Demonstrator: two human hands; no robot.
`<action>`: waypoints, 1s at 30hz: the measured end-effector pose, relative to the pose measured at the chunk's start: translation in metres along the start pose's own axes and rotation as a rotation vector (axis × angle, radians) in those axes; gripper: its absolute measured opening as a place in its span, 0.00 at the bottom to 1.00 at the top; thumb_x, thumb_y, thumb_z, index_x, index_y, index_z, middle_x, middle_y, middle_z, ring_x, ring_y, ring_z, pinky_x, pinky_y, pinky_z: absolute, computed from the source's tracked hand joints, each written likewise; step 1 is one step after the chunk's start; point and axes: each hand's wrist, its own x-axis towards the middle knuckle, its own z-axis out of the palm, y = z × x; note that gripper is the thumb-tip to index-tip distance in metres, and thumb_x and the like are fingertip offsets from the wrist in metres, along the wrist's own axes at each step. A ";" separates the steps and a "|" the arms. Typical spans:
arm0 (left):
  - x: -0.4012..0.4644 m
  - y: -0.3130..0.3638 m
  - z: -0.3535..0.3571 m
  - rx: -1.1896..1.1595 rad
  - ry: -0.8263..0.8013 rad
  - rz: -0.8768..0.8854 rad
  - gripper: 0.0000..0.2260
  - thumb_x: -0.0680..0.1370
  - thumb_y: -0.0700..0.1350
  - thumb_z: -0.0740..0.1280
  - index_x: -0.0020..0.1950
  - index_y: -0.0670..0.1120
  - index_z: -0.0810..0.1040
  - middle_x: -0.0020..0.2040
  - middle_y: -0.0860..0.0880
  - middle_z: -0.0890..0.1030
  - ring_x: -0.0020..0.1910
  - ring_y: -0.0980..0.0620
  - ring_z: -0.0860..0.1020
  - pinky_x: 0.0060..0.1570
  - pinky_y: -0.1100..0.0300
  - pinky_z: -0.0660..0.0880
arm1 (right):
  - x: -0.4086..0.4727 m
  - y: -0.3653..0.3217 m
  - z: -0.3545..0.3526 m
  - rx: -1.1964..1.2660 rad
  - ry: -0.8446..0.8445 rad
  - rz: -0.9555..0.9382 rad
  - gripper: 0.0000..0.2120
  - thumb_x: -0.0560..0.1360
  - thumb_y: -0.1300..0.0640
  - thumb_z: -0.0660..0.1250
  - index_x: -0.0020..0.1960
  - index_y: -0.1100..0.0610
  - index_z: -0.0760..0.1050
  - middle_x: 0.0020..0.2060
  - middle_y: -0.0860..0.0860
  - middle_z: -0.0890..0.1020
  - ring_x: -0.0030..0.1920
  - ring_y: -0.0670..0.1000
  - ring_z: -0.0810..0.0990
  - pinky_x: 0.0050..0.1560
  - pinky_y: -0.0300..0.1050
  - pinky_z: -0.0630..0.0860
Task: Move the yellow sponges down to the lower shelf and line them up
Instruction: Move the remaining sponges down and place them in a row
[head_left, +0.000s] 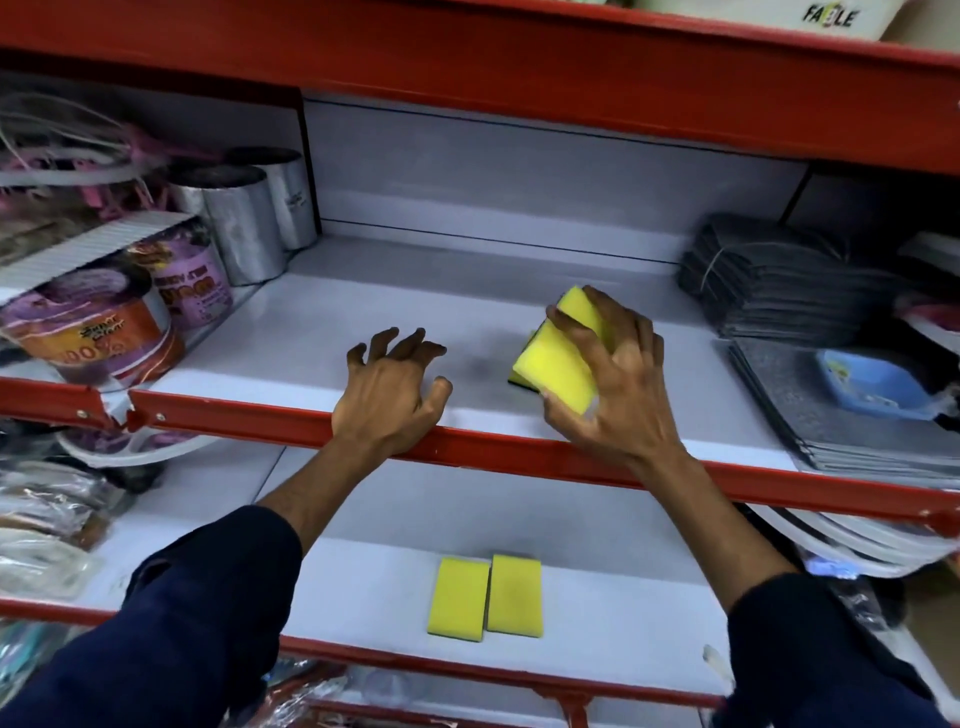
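On the upper white shelf (322, 332), my right hand (618, 384) grips yellow sponges (558, 364) with a dark underside; they look like two held together, tilted, just above the shelf surface. My left hand (392, 387) rests empty on the same shelf near its red front edge (493, 452), fingers spread. On the lower shelf (613, 623), two yellow sponges lie flat and side by side, touching: the left sponge (457, 597) and the right sponge (514, 595).
Left of the upper shelf stand purple tubs (104, 327) and silver foil rolls (244, 223). A stack of grey cloths (779, 280) and grey mats with a blue box (872, 384) fill the right. Packaged goods (47, 525) crowd the lower shelf's left end.
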 end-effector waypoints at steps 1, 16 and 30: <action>0.000 0.001 0.001 0.007 -0.002 0.004 0.28 0.74 0.58 0.50 0.70 0.53 0.74 0.76 0.48 0.70 0.77 0.45 0.62 0.73 0.37 0.60 | -0.012 0.003 -0.008 0.013 0.005 -0.063 0.35 0.66 0.42 0.70 0.72 0.46 0.67 0.73 0.58 0.65 0.68 0.61 0.66 0.65 0.56 0.65; -0.001 0.002 0.001 0.006 0.007 0.001 0.26 0.75 0.56 0.53 0.69 0.52 0.75 0.75 0.47 0.72 0.76 0.44 0.63 0.72 0.37 0.60 | -0.208 0.062 0.059 0.102 -0.671 -0.177 0.41 0.67 0.41 0.69 0.75 0.47 0.57 0.75 0.53 0.64 0.73 0.57 0.64 0.70 0.59 0.64; 0.002 0.004 -0.001 -0.010 0.010 -0.012 0.25 0.75 0.55 0.54 0.68 0.51 0.76 0.72 0.47 0.75 0.74 0.43 0.67 0.70 0.38 0.62 | -0.264 0.069 0.139 0.231 -1.022 0.145 0.51 0.70 0.44 0.73 0.77 0.57 0.42 0.79 0.55 0.48 0.79 0.55 0.45 0.80 0.51 0.50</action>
